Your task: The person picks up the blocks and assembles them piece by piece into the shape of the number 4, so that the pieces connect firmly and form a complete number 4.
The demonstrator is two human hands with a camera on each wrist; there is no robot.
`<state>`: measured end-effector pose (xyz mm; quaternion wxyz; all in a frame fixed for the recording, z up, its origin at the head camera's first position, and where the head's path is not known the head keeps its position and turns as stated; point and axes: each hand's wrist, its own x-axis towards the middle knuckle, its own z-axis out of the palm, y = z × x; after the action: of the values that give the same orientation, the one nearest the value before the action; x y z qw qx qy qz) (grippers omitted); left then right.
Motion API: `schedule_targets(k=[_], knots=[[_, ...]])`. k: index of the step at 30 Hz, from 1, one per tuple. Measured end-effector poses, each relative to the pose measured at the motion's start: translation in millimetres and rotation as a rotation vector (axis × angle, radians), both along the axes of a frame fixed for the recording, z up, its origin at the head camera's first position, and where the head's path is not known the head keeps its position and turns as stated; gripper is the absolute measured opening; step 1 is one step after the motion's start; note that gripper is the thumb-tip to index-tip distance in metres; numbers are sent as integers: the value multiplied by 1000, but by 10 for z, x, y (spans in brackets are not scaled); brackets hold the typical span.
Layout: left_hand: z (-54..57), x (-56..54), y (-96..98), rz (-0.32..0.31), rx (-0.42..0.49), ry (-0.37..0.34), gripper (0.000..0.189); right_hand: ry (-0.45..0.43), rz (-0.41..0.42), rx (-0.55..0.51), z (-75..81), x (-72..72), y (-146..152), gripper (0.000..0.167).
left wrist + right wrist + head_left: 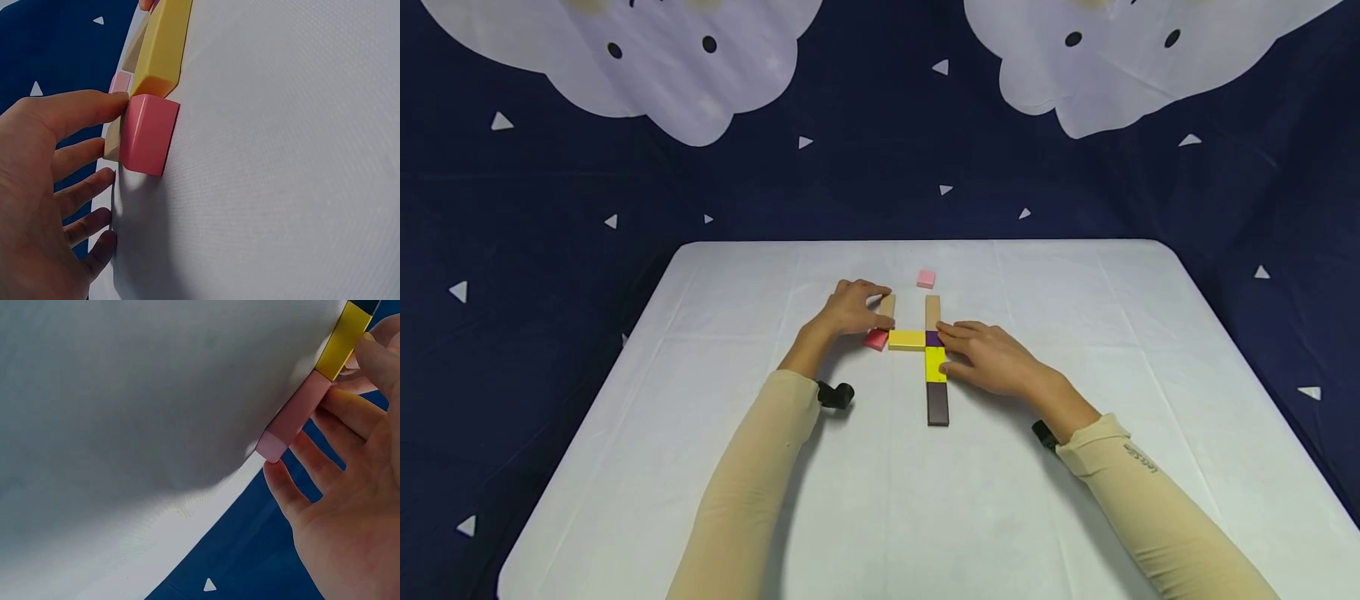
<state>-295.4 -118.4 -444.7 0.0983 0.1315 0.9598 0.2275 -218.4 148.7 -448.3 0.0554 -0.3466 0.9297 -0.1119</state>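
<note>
Thumb and fingers of my left hand (853,308) pinch a beige block (887,307) in the head view. Just below it, a red block (876,339) lies at an angle by the left end of a pale yellow block (907,340). My right hand (992,358) rests along the right side of a column of blocks. Its thumb touches a bright yellow block (935,364), and its index fingertip is at a purple block (932,338). Another beige block (932,311) tops the column; a dark brown block (937,404), reddish in the right wrist view, ends it.
A small pink block (927,279) lies apart, beyond the column. All the blocks lie on a table with a white cloth (700,467). Behind the table hangs a dark blue curtain (880,192) with clouds and small triangles. Each wrist wears a black camera (836,395).
</note>
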Motion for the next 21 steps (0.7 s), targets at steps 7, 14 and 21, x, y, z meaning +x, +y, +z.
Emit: schedule_targets(k=[7,14,21], knots=[[-17,-18,4,0,5,11,66,0,1,-4,-2,-15,7,64],[-29,-27,12,0,-2,3,66,-13,-8,2,3,-10,8,65],[-45,-26,0,-17,-9,12,66,11,14,-17,-15,-13,10,64]])
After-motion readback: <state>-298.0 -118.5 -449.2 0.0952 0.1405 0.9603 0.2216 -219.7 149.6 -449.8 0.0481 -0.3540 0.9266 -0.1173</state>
